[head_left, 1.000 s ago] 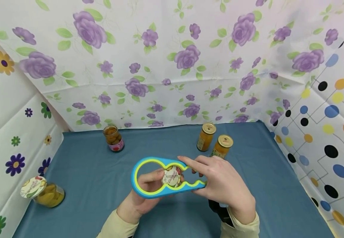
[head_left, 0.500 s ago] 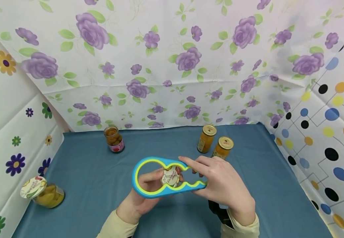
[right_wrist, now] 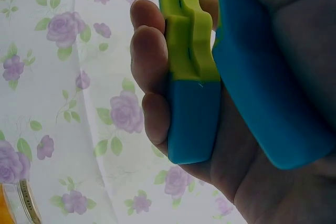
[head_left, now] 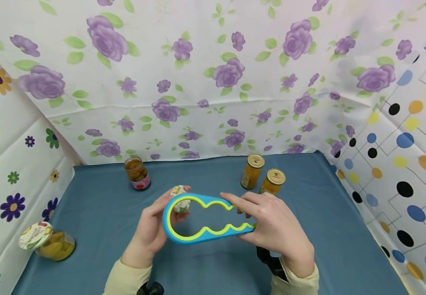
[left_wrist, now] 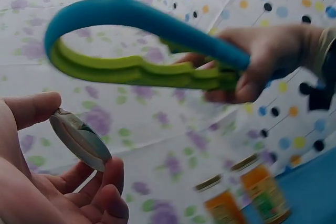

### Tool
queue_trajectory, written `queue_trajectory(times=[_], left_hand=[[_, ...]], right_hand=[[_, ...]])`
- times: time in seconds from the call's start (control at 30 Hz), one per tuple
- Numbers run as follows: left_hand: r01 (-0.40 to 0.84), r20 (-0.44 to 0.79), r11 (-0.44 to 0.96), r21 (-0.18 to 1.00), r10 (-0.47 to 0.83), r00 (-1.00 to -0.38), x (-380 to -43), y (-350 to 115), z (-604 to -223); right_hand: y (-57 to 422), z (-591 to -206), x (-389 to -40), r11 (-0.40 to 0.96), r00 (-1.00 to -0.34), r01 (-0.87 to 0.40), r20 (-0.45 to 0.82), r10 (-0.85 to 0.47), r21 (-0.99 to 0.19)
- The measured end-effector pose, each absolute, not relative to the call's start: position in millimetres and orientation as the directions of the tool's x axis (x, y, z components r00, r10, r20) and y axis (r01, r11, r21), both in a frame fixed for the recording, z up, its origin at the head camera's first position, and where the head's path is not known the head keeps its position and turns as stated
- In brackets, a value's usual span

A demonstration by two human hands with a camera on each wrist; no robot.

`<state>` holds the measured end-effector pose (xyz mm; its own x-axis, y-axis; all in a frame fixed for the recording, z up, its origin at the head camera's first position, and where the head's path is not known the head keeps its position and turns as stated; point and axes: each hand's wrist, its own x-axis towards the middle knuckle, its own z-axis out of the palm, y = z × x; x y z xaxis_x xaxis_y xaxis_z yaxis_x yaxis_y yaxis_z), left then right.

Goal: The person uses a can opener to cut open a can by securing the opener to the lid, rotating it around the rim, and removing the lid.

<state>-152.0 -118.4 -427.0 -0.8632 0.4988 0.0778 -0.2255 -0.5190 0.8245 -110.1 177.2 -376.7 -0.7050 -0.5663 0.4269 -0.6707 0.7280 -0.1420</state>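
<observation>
While the right hand (head_left: 277,229) wraps its fingers round the narrow handle end of the blue-and-green rubbery multi-size jar opener (head_left: 202,219), the left hand (head_left: 154,227) pinches a small round metal lid with a floral print (head_left: 180,201) between thumb and fingertips, just past the opener's big loop on the left. From the left wrist camera the lid (left_wrist: 80,139) sits tilted and edge-on in that pinch, below the opener (left_wrist: 142,45) and not touching it.

Tip from me: keep the lid pinched by its rim so it doesn't slip, and keep the opener level and clear of it, since both are up in the air over the blue cloth-covered desk (head_left: 327,213).

Around them: an open glass jar of brownish preserve (head_left: 136,173) at the far left, two orange jars with gold lids (head_left: 262,177) at the far right, and a lidded jar of yellow fruit (head_left: 47,242) lying on its side at the near left.
</observation>
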Motion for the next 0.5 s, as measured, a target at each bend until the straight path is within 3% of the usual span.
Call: queue_trajectory(times=[0.23,0.5], left_hand=[[0.097,0.14,-0.283,0.954,0.134,-0.981,-168,-158,-425],[0.102,0.088,-0.082,0.991,-0.156,-0.984,-186,-188,-433]], right_hand=[[177,-380,-111,0.733,-0.709,-0.666,0.423,-0.565,-0.138],[177,-380,-113,0.74,-0.727,-0.655,0.399,-0.559,-0.155]])
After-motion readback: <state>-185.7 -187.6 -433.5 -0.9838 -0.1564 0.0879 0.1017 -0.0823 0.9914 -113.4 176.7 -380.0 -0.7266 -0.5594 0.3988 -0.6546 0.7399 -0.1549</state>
